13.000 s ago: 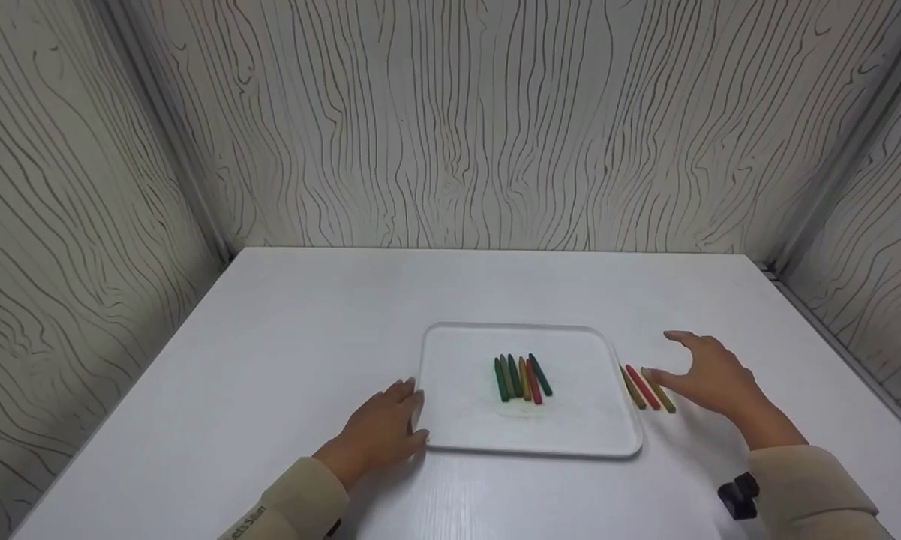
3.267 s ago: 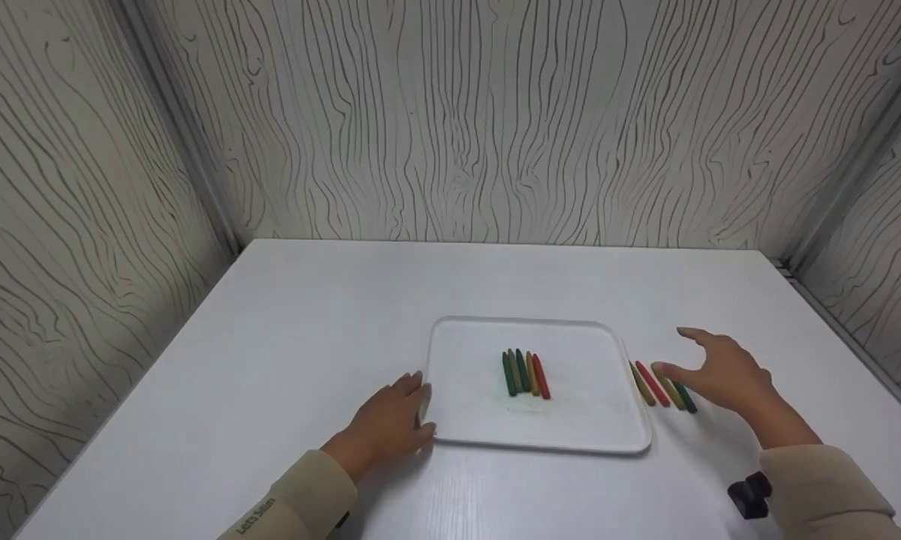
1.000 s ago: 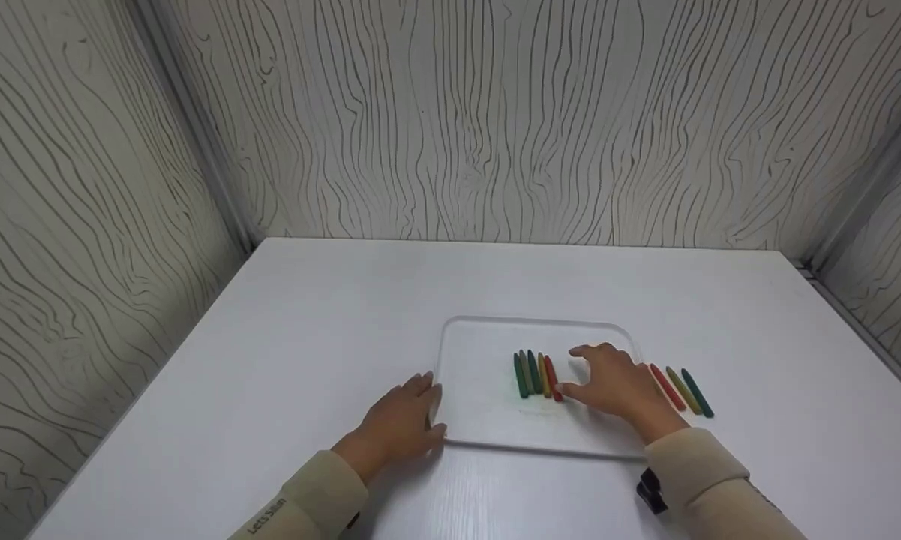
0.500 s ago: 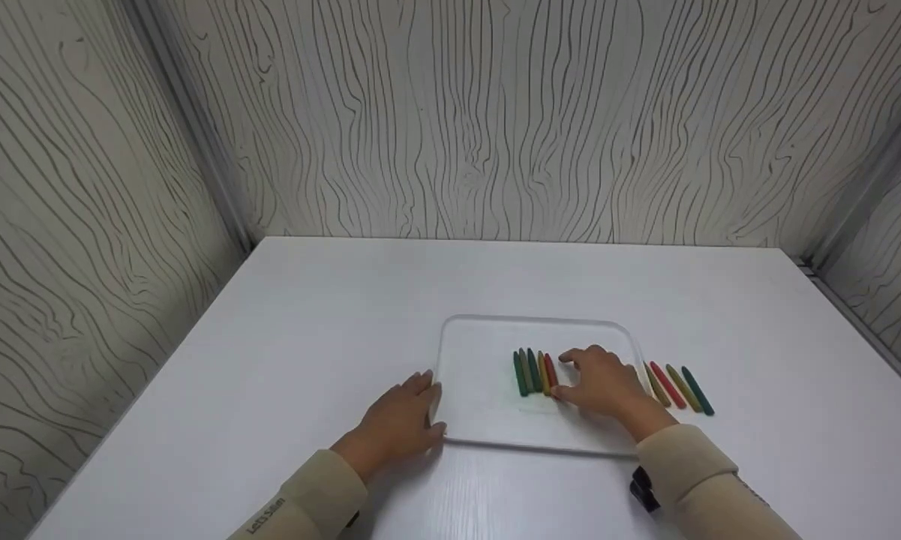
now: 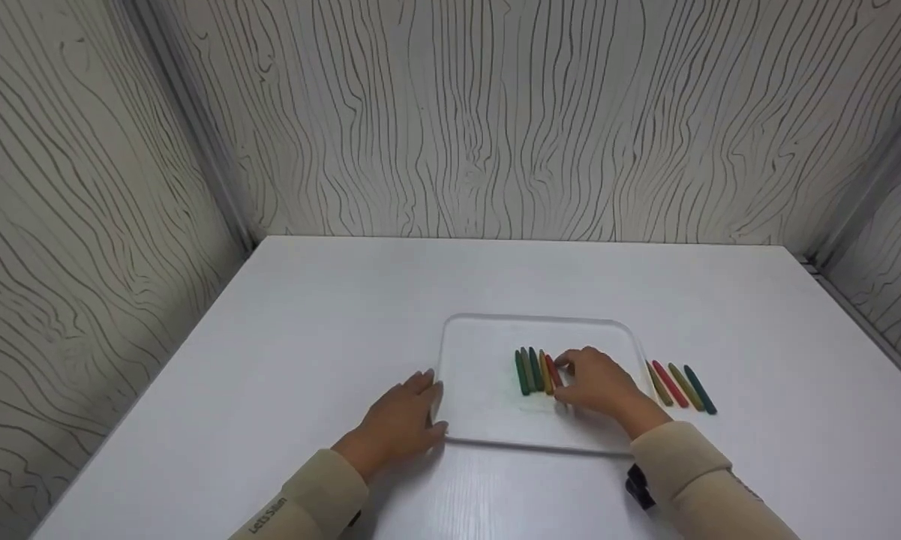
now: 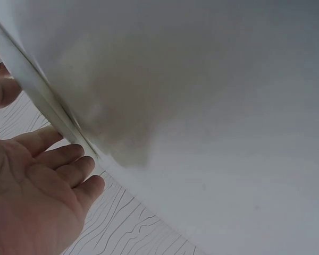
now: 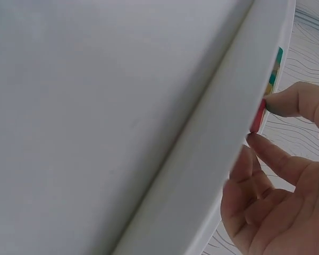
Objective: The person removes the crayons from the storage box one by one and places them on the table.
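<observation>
A white tray (image 5: 480, 416) lies on the table, with a row of green, olive and yellow crayons (image 5: 529, 371) near its middle. At the row's right end is a red crayon (image 5: 554, 370). My right hand (image 5: 596, 382) reaches over the tray from the right and pinches this red crayon between thumb and index finger. The right wrist view shows the red crayon (image 7: 259, 117) between those fingertips, partly hidden by the tray rim. My left hand (image 5: 397, 421) rests against the tray's left edge. Its fingers (image 6: 74, 172) are loosely extended along the rim.
On the table just right of the tray lie several crayons side by side: an olive one partly behind the rim, a red crayon (image 5: 671, 384), another olive one and a dark green crayon (image 5: 701, 389). Patterned panels (image 5: 465, 120) enclose the white table (image 5: 330, 300).
A dark green crayon went from the tray to the table row on the right. My right hand then moved left over the tray, and its fingers closed onto the red crayon. My left hand stayed.
</observation>
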### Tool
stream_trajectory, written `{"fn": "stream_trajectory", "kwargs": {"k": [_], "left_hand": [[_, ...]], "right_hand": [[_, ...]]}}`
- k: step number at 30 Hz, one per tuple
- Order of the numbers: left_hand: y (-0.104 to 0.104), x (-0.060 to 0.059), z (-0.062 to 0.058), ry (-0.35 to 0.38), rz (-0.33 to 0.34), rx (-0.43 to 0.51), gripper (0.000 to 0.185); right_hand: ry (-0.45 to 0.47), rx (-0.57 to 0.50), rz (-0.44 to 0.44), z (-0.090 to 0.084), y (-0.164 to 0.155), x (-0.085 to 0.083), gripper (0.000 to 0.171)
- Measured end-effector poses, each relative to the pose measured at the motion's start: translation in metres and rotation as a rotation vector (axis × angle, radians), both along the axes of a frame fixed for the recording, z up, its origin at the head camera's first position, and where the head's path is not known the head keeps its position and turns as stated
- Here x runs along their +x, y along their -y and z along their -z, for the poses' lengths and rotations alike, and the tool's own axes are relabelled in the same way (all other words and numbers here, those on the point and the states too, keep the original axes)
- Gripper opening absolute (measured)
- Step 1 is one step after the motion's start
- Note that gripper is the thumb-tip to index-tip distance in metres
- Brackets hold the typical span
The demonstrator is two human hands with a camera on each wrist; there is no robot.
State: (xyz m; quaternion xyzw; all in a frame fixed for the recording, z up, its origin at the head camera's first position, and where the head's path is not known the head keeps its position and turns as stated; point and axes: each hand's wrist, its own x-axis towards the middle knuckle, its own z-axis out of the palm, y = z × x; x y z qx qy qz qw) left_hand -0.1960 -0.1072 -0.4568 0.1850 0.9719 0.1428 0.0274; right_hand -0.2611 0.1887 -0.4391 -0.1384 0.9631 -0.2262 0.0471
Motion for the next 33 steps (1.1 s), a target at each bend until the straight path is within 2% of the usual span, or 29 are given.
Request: {"fn": "stream_trajectory", "kwargs": {"k": [15,19,33], "left_hand": [[-0.0007,0.0005,-0.0029,0.036,0.005,0.016,0.06],[-0.0009,0.0011,-0.002,0.031,-0.003,0.011,0.059],[-0.0012,0.0003,0.0007,0.02,-0.034,-0.009,0.059]], "right_hand": [[0.111,-0.173,0.061,0.0003,0.0001,-0.0013,0.043],[0.135,-0.19,0.077,0.0013,0.0002,-0.0018,0.043],[0.165,-0.288,0.098,0.0054,-0.0013,-0.0022,0.043]]}}
